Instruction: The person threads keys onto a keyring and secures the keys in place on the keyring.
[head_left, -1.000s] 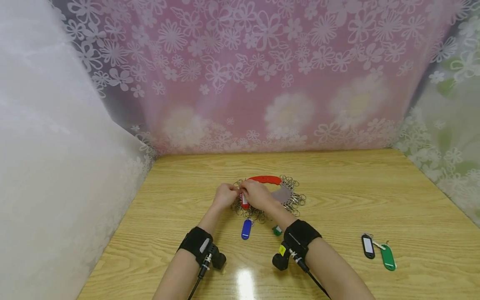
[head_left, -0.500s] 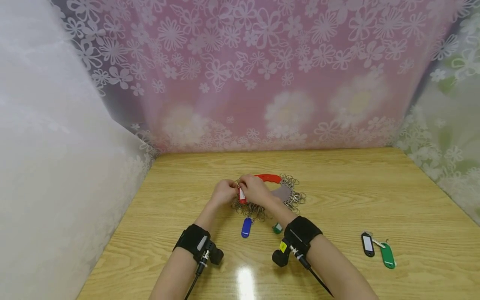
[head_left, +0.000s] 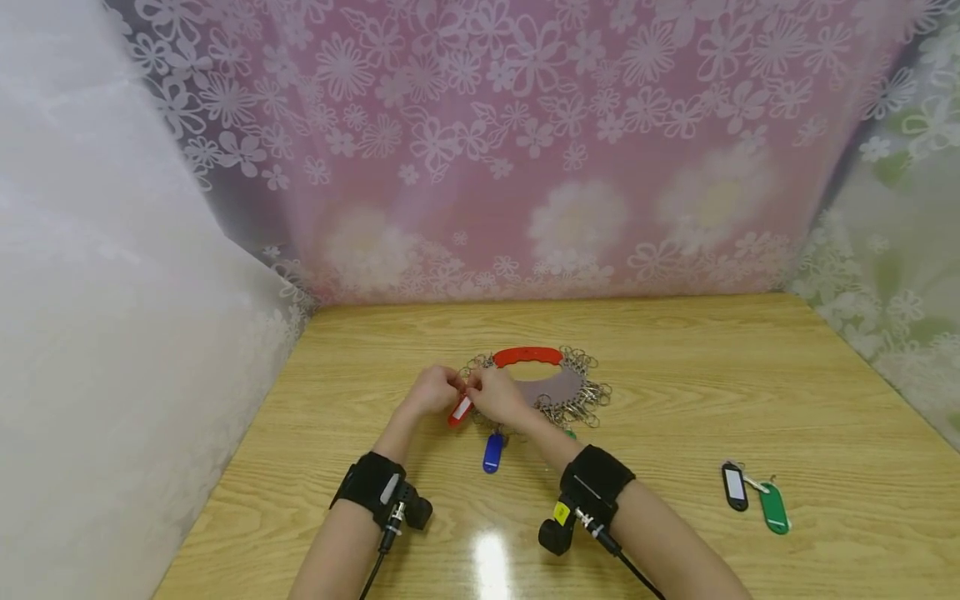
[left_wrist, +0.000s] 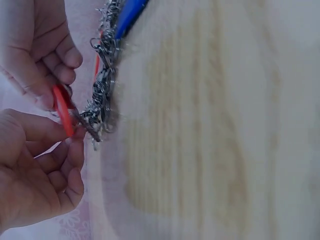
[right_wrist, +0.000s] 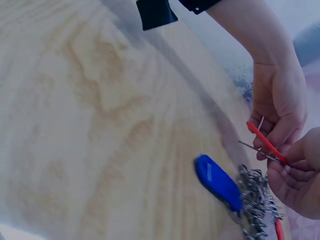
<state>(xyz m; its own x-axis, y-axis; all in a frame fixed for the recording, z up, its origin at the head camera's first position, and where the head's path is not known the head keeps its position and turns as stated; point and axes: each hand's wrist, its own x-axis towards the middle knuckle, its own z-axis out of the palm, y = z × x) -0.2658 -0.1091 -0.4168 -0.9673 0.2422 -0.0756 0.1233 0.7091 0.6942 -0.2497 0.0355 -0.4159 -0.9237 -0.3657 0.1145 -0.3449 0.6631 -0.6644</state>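
A red key tag [head_left: 461,410] with a white label slants between the two hands, left of the metal key holder. A thin metal piece, perhaps its key [right_wrist: 252,147], sticks out beside it. My right hand [head_left: 498,395] pinches the upper end of the tag near its ring. My left hand [head_left: 432,390] pinches at it from the other side, its fingertips close against the tag in the left wrist view. Beside the hands lies the key holder [head_left: 553,389], a grey plate with a red handle [head_left: 528,356] and many metal clips [head_left: 588,406] round its edge. The right hand hides part of it.
A blue key tag [head_left: 492,453] hangs from the holder's near edge. A green tag [head_left: 572,434] shows just past the right forearm. Farther right on the wooden table [head_left: 675,358] lie a black tag [head_left: 735,487] and another green tag [head_left: 774,508] with a key.
Both hands have shifted left and toward me with the red key tag, which has swung from upright to slanting. More of the holder's plate and handle now shows.
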